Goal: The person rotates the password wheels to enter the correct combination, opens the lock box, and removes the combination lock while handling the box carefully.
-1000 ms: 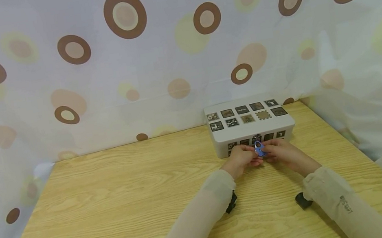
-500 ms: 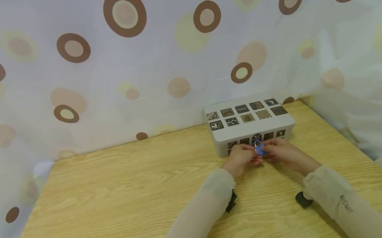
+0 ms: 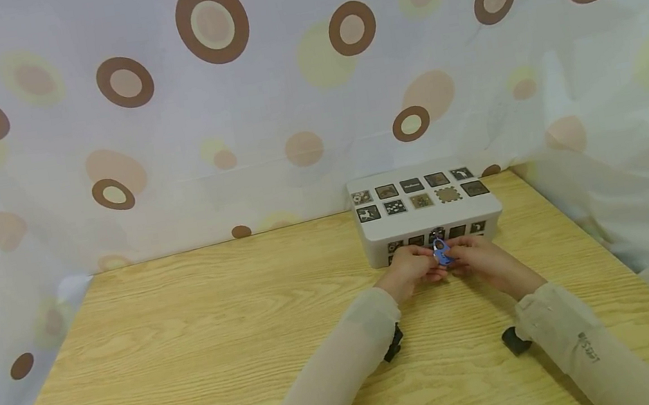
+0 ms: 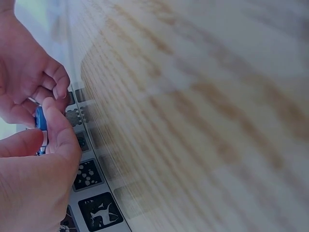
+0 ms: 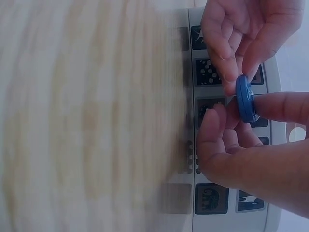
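A small blue padlock (image 3: 442, 254) hangs at the metal latch (image 3: 437, 233) in the middle of the white box's front. My left hand (image 3: 407, 270) pinches its left edge between thumb and fingers. From the other side my right hand (image 3: 491, 263) grips it; in the right wrist view the thumb presses on the face of the padlock (image 5: 245, 99), with curled fingers behind. The white box (image 3: 428, 220), lid down, carries rows of dark square picture stickers on top and front. Between the fingers the padlock (image 4: 40, 121) is partly hidden in the left wrist view.
The box stands at the back right of a wood-grain table (image 3: 207, 346). Behind it hangs a white curtain (image 3: 259, 100) patterned with brown and yellow circles, which also runs down both sides. A black wrist device (image 3: 515, 340) sits under the right sleeve.
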{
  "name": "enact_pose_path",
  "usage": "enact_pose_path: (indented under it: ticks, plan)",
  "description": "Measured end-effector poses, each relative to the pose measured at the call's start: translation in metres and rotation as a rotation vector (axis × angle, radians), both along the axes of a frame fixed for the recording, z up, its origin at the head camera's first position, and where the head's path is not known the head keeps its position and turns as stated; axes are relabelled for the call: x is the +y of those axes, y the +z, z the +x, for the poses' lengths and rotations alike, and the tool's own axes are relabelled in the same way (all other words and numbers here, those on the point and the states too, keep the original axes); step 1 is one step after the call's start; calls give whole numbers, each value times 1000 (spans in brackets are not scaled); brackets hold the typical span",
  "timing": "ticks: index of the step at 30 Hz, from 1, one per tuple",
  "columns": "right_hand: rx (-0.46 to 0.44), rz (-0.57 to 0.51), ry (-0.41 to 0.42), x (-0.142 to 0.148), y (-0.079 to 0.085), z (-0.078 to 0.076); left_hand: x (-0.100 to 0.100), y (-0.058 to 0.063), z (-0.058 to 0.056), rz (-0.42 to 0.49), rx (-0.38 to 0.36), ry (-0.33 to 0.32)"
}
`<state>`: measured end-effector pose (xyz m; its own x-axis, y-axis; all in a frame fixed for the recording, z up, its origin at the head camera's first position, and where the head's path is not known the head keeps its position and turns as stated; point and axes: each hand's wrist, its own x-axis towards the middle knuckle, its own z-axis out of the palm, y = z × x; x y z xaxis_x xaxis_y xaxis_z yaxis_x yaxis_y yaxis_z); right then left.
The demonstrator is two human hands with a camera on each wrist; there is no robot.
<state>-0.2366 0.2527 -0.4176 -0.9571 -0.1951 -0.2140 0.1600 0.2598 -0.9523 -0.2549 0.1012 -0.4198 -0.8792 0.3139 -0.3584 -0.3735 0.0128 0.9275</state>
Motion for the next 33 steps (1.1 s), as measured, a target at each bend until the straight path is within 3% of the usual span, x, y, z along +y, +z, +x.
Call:
enact_pose_path:
  ticks: [20,33]
  plan:
    - [8,4,-6,2,1,1,1,-1,0,0,-1,5]
    - [60,47,45,3,-1,0,1,-2,-1,-5,-1,2]
